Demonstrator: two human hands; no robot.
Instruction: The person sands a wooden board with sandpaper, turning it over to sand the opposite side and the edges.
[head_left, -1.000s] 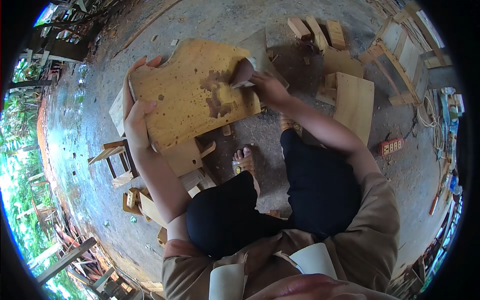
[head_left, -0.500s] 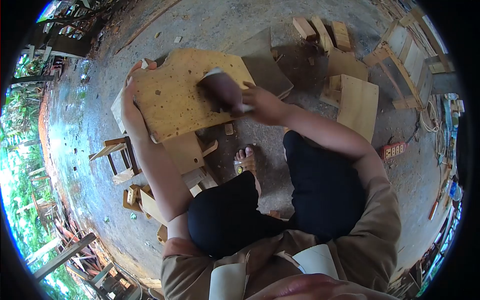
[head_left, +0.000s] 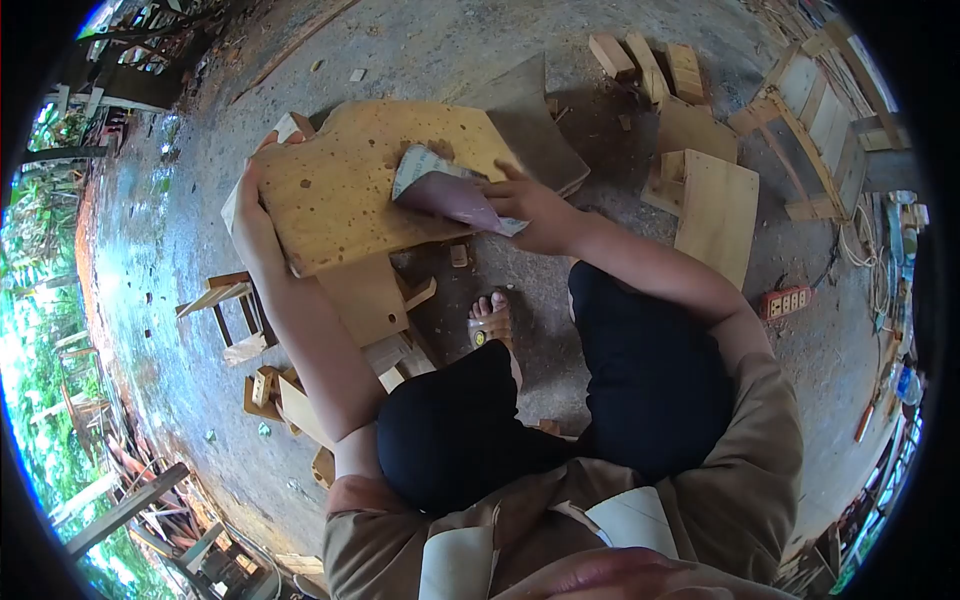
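Note:
A spotted yellowish wooden board (head_left: 335, 190) with dark stains lies across the upper middle, above my feet. My left hand (head_left: 250, 200) is closed around its left edge, with the fingers partly hidden behind the far corner. In my right hand (head_left: 535, 212) is a curled sheet of sandpaper (head_left: 450, 196), purplish on one side and pale with print on the other. The sheet rests over the right part of the board, and my right fingers pinch its right end near the board's edge.
Plywood panels and wooden pieces (head_left: 715, 215) lie to the right, beside a red power strip (head_left: 786, 301). Wood blocks (head_left: 685, 72) sit at the upper right, near a wooden frame (head_left: 800, 130). A small wooden stand (head_left: 232, 310) and more pieces lie left of my knees.
The sandpaper, blurred by motion before, now shows clearly, with its printed side more in view. My right hand has shifted slightly right, and the board's lower left corner has moved a little left and up.

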